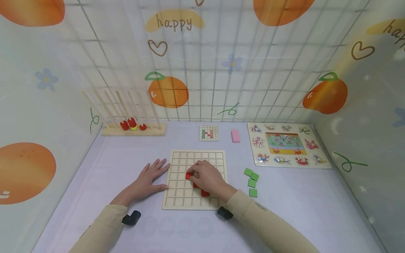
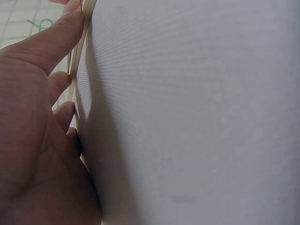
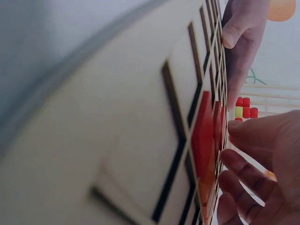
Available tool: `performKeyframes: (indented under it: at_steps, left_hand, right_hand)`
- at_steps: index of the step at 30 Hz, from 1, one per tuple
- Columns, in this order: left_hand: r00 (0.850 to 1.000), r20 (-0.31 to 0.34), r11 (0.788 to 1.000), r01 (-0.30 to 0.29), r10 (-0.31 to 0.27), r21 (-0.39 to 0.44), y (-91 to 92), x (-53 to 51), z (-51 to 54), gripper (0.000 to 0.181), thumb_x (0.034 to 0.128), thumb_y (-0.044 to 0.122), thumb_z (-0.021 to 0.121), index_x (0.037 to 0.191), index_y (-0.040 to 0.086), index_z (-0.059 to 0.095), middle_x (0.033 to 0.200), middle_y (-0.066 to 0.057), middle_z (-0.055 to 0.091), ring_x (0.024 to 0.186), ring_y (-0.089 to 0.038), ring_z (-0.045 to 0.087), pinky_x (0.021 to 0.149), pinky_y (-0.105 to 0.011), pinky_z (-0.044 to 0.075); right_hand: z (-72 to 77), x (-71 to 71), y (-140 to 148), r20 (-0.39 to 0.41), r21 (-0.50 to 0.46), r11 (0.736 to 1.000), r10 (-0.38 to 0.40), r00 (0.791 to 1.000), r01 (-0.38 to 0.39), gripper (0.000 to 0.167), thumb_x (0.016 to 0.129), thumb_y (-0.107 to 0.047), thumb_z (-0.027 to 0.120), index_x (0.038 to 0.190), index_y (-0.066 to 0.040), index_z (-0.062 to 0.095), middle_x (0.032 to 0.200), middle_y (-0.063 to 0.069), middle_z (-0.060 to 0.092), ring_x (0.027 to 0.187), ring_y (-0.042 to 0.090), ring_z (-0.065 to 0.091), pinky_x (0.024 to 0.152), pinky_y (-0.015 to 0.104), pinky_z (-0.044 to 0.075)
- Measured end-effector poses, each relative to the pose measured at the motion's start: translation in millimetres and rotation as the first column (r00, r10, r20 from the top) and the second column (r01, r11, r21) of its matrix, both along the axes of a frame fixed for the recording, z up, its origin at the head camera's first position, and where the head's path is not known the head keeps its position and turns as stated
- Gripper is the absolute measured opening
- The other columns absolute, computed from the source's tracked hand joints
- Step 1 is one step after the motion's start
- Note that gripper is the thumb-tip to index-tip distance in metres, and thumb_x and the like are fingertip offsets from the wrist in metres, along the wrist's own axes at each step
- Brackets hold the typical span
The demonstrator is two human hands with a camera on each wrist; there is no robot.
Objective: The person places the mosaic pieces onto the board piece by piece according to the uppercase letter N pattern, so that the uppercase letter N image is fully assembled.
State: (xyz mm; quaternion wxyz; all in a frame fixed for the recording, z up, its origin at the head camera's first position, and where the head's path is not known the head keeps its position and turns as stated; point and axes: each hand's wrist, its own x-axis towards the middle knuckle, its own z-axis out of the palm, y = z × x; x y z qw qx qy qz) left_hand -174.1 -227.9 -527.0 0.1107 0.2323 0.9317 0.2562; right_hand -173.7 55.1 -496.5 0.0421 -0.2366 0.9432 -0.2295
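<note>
Bead stand, wooden, thin upright rods: it stood at the rear left of your tabletop, with red beads and a yellow bead low on the rods.

Left grip, fingers spread: you held nothing in it; fingertips and thumb touched the left edge of the board.

Grid board, pale wood, square cells: it lay flat between your arms.

Red tiles, three: they sat on the board in a diagonal stepping right and toward you. The upper-left red tile lay at the left end of your right grip, between thumb and forefinger; square, so no long axis. Your right hand was the nearer.

Right grip: you had its thumb and forefinger curled together on that tile, apparently pinching its edges.

Pattern card, gridded, green, red and pink squares: behind the board.

Pink block, oblong, long axis pointing away from you: right of the card.

Green tiles, four, loose: right of the board, nearer your right hand.

Sea-creature puzzle: rear right.

Writing: "happy" showed twice on the backdrop, the right one cut off; marks on your right sleeve were illegible.
</note>
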Motion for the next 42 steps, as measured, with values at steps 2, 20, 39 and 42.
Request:
performKeyframes:
  at_steps: [2, 20, 39, 42]
  left_hand:
    - [1.0, 0.003, 1.0, -0.002, 0.002, -0.003, 0.2, 0.3, 0.2, 0.091, 0.0875, 0.055, 0.074, 0.16, 0.017, 0.035, 0.169, -0.009, 0.019, 0.156, -0.035, 0.006, 0.124, -0.06, -0.001]
    - [1.0, 0.006, 1.0, -0.013, 0.013, 0.013, 0.9, 1.8, 3.6, 0.091, 0.087, 0.054, 0.075, 0.16, 0.016, 0.036, 0.169, -0.009, 0.019, 0.156, -0.035, 0.006, 0.124, -0.059, -0.001]
    - [1.0, -0.004, 1.0, -0.013, 0.013, 0.003, 1.0, 1.2, -0.2, 0.091, 0.0874, 0.055, 0.074, 0.16, 0.017, 0.035, 0.169, -0.008, 0.019, 0.156, -0.035, 0.006, 0.124, -0.059, -0.001]
    - [1.0, -0.005, 1.0, -0.014, 0.014, 0.0, 0.8, 1.3, -0.7, 0.091, 0.0875, 0.055, 0.074, 0.16, 0.017, 0.035, 0.17, -0.008, 0.019, 0.157, -0.035, 0.005, 0.124, -0.059, -0.001]
  right_hand:
    - [0.2, 1.0, 1.3, -0.011, -0.009, 1.0, -0.005, 1.0, 0.004, 0.022, 0.094, -0.023, 0.071, 0.116, -0.022, 0.077, 0.117, -0.004, 0.067, 0.104, 0.014, 0.056, 0.09, 0.029, 0.054]
    - [-0.9, 13.1, 38.7, 0.015, -0.103, 0.991, -0.079, 0.997, 0.08, 0.018, 0.095, -0.023, 0.071, 0.112, -0.02, 0.077, 0.105, -0.006, 0.064, 0.093, 0.012, 0.051, 0.078, 0.028, 0.051]
    - [-5.2, 26.4, 114.6, 0.08, -0.108, 0.949, -0.29, 0.954, 0.298, 0.018, 0.092, -0.019, 0.075, 0.11, -0.021, 0.077, 0.103, -0.009, 0.065, 0.094, 0.012, 0.057, 0.08, 0.032, 0.053]
    - [-5.8, 26.6, 125.2, 0.058, -0.095, 0.945, -0.31, 0.949, 0.314, 0.02, 0.092, -0.018, 0.075, 0.111, -0.02, 0.077, 0.107, -0.005, 0.066, 0.096, 0.015, 0.057, 0.082, 0.036, 0.053]
